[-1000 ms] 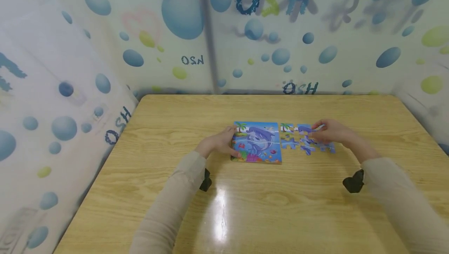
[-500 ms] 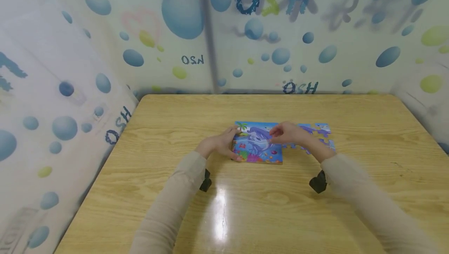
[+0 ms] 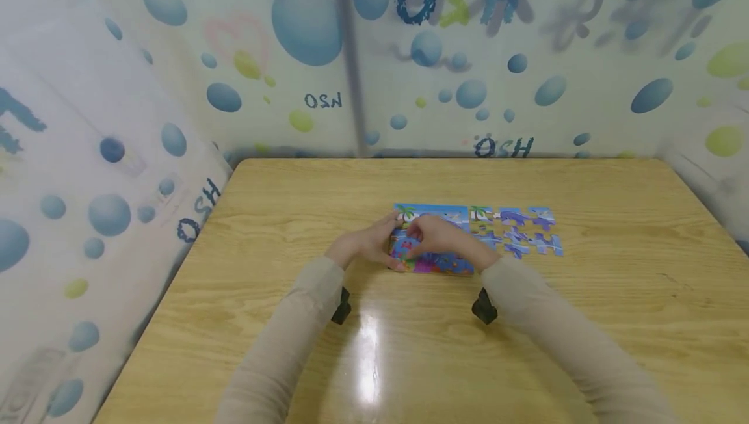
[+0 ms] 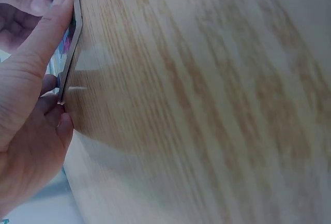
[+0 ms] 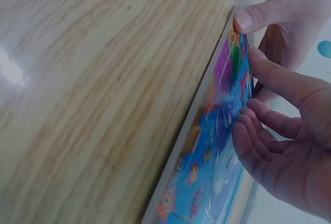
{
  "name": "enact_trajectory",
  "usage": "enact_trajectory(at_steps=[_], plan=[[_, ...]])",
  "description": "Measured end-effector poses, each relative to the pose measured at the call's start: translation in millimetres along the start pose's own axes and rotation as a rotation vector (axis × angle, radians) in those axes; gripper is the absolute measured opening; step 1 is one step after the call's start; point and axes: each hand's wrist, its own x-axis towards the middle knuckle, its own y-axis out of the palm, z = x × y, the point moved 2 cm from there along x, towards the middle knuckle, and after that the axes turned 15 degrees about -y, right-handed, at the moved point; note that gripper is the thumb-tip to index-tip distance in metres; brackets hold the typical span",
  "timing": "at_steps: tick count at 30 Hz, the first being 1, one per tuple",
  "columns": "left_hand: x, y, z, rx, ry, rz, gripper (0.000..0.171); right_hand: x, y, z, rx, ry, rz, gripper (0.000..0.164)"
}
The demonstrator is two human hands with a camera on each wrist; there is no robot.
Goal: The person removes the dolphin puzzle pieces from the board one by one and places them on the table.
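Observation:
A flat puzzle board (image 3: 435,210) with a dolphin and sea picture lies on the table. At its left side my left hand (image 3: 372,242) grips the edge, with the thumb (image 4: 54,22) along the near rim and the fingers bent at the side. My right hand (image 3: 439,235) is over the board's left half, covering most of the dolphins. The right wrist view has its thumb (image 5: 274,74) and bent fingers (image 5: 258,131) at the picture's surface, spread apart with no piece showing between them. Several interlocking puzzle pieces (image 3: 515,217) lie in rows right of the board.
The wood-grain table (image 3: 281,203) reaches back to a wall (image 3: 409,73) printed with blue and green bubbles. Black wrist devices (image 3: 484,307) hang below both sleeves. A bright light reflection (image 3: 368,359) lies on the table's near part.
My right hand has moved left from the loose pieces, across the board, to its left half near my left hand. The pieces at right are uncovered. My left hand stays at the board's edge.

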Motion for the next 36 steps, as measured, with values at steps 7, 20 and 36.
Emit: enact_trajectory(at_steps=[7,20,36], plan=[[0.6,0.8,0.8,0.015,0.008,0.004,0.102,5.8,6.0,4.5,-0.017,0.047,0.035,0.06],[0.0,0.4,0.3,0.018,-0.002,0.007,0.101,8.5,9.9,7.7,0.035,0.066,0.017,0.057],[-0.9,0.1,-0.4,0.015,0.002,-0.004,0.098,-3.3,13.0,9.9,0.09,-0.036,-0.057,0.04]])
